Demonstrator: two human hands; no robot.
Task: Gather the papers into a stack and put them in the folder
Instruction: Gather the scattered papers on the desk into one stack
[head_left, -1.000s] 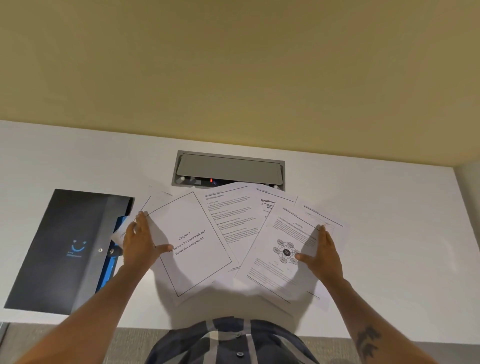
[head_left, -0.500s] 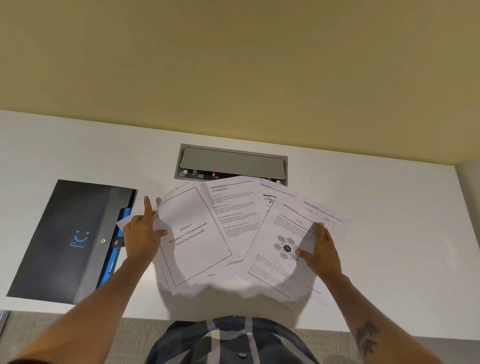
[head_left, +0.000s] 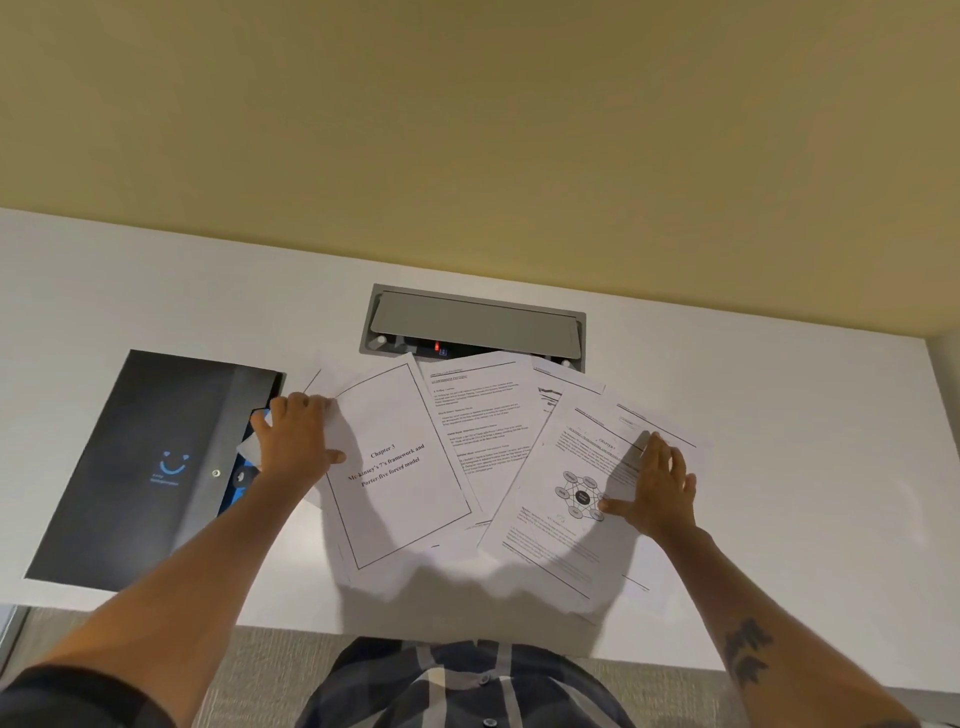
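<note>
Since half a second ago the left hand (head_left: 296, 441) has curled: the raised forefinger is now folded down with the others over the left edge of the title sheet (head_left: 397, 462), thumb lying on its face, gripping that edge. The right hand (head_left: 652, 486) sits much as before, fingers spread flat and pressing down on the diagram sheet (head_left: 566, 499), holding nothing.

The papers (head_left: 483, 426) lie fanned and overlapping on the white desk (head_left: 779, 415), not yet squared into a stack. From the fan's centre, the title sheet is at 9 o'clock, a text page at 12, the diagram sheet at 3. The dark folder (head_left: 156, 462) lies closed at 9 o'clock of the left hand, just beside it; a corner of white paper overlaps the folder's right edge under that hand.

A grey cable hatch (head_left: 475, 325) is set in the desk at 12 o'clock of the papers; the top sheets cover its near rim. Behind it is a yellow wall (head_left: 467, 130).

The lower sheets are mostly hidden, so their number cannot be told. Body text is too small to read. The near ends of the sheets blur in shadow above a plaid shirt (head_left: 467, 686).
</note>
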